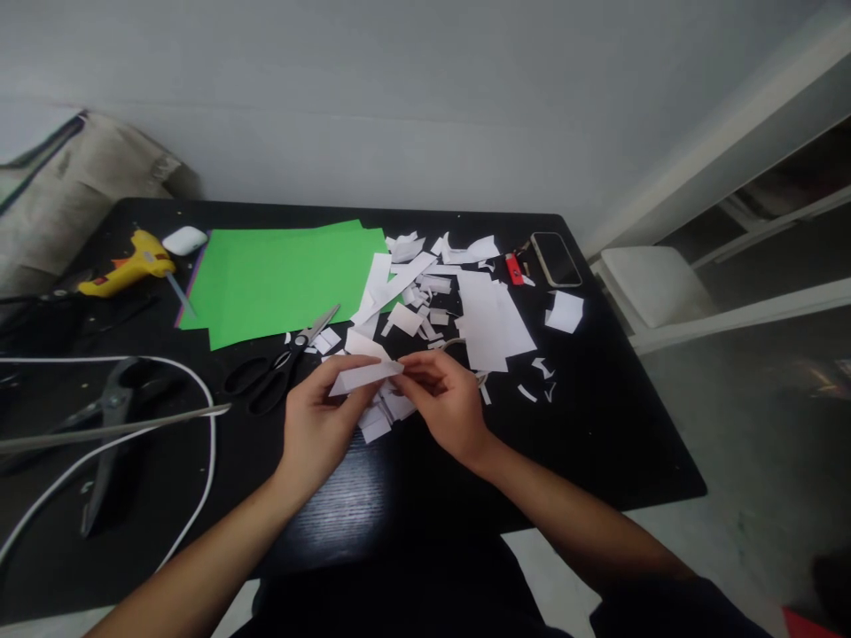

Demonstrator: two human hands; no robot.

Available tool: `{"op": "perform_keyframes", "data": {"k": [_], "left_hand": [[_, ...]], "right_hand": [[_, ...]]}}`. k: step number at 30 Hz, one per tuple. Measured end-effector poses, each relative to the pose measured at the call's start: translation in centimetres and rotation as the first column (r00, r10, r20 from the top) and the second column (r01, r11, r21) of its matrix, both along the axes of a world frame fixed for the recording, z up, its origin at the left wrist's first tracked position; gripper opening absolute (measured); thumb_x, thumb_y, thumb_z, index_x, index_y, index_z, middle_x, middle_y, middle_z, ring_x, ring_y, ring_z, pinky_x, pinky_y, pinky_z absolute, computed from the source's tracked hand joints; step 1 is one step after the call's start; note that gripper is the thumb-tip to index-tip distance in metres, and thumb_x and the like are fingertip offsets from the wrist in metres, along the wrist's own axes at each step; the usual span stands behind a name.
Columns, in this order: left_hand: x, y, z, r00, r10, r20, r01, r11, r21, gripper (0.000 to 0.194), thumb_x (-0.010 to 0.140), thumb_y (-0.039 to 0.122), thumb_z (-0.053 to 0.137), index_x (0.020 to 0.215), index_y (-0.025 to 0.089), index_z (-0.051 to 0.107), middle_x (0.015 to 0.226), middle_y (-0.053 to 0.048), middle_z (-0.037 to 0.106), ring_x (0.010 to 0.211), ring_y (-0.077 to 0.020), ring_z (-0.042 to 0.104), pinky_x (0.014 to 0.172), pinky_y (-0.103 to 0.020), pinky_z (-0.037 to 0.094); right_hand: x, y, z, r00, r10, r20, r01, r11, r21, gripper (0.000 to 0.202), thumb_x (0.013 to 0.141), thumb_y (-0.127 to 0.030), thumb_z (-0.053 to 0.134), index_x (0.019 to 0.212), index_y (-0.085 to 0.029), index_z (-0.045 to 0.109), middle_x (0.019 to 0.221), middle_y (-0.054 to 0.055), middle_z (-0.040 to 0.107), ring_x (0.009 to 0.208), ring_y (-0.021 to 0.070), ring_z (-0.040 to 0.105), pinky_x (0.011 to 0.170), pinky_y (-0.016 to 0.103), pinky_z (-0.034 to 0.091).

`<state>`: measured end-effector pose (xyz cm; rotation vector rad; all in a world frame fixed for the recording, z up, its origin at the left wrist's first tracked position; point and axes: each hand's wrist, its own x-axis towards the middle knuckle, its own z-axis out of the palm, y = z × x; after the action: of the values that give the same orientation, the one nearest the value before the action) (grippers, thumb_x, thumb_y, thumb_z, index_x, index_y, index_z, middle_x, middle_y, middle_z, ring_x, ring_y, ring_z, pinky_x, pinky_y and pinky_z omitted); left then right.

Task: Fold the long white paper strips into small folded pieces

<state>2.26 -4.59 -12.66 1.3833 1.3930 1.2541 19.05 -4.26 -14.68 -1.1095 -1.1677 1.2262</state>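
Observation:
A narrow strip of white paper [363, 377] is held between both hands above the black table. My left hand [323, 408] pinches its left part between thumb and fingers. The fingertips of my right hand [448, 399] close on the strip's right end. Under and behind the hands lie many white paper scraps [405, 319]. Black-handled scissors [283, 363] rest half open to the left of my left hand. Larger white paper pieces [485, 319] overlap beyond my right hand.
Green sheets [292, 279] lie at the back. At left are a yellow glue gun [136, 266], a white case [184, 240], larger scissors [116, 399] and a white cable [213, 425]. A red lighter [514, 268] and a phone [557, 259] lie at right, near a white stool [655, 283].

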Motion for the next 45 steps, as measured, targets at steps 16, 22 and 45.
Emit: {"op": "perform_keyframes", "data": {"k": [16, 22, 45], "left_hand": [[-0.8, 0.9, 0.6, 0.997, -0.080, 0.015, 0.081, 0.996, -0.048, 0.008, 0.079, 0.022, 0.079, 0.086, 0.020, 0.080, 0.085, -0.004, 0.081, 0.071, -0.0184, 0.074, 0.063, -0.028, 0.060], [-1.0, 1.0, 0.7, 0.989, -0.144, -0.033, 0.144, 0.990, 0.001, 0.007, 0.078, 0.019, 0.077, 0.084, 0.021, 0.080, 0.084, -0.003, 0.078, 0.076, -0.0184, 0.073, 0.069, -0.029, 0.060], [-1.2, 1.0, 0.1, 0.974, -0.171, -0.148, 0.188, 0.976, 0.107, 0.008, 0.085, 0.018, 0.075, 0.092, 0.021, 0.077, 0.090, -0.002, 0.076, 0.082, -0.0164, 0.071, 0.073, -0.027, 0.057]], "right_hand": [[-0.3, -0.5, 0.5, 0.983, 0.156, -0.098, -0.164, 0.983, -0.086, 0.022, 0.089, -0.035, 0.077, 0.105, -0.021, 0.074, 0.098, 0.006, 0.082, 0.088, 0.0215, 0.082, 0.081, 0.036, 0.071], [-0.3, -0.4, 0.7, 0.982, 0.138, -0.131, -0.152, 0.983, -0.103, 0.019, 0.088, -0.033, 0.079, 0.100, -0.020, 0.076, 0.095, 0.005, 0.083, 0.084, 0.0208, 0.082, 0.080, 0.035, 0.071], [-0.1, -0.4, 0.6, 0.980, 0.161, -0.120, -0.174, 0.979, -0.106, 0.017, 0.089, -0.029, 0.075, 0.104, -0.020, 0.075, 0.093, 0.004, 0.083, 0.084, 0.0214, 0.083, 0.085, 0.038, 0.071]]}}
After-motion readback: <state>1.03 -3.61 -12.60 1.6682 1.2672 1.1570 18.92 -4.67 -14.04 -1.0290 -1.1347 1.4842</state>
